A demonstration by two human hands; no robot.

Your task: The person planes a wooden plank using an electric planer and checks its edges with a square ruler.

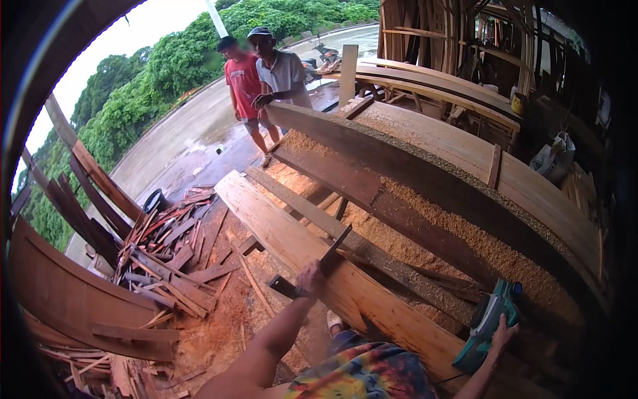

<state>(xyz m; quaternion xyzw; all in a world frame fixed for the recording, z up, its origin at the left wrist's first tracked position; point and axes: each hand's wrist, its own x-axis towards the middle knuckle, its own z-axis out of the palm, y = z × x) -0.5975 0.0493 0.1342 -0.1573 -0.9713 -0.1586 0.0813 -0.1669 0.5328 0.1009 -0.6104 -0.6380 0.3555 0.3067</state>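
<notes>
Planer [487, 324] clamped in right grip [505, 334], dark bar [337, 244] in left grip [310, 278], plank [387, 312], shavings-strewn workshop [203, 336]

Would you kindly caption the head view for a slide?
Left hand holds a dark straight tool over the pale plank, right hand grips a teal power planer; two people stand beyond.

We see a pale, yellowish wooden plank [286, 229] lying slantwise, broad face up, its surface bright, with brownish streaks along the near long edge. A dark, thin, straight blade [335, 246], held at its lower end, lies across it and reaches past the plank's far long edge. A blocky black piece [284, 286] juts beyond the near long edge; whether it joins the blade we cannot tell. We find a teal power planer [488, 326], held tilted, at the plank's far long edge, towards its lower-right end.
</notes>
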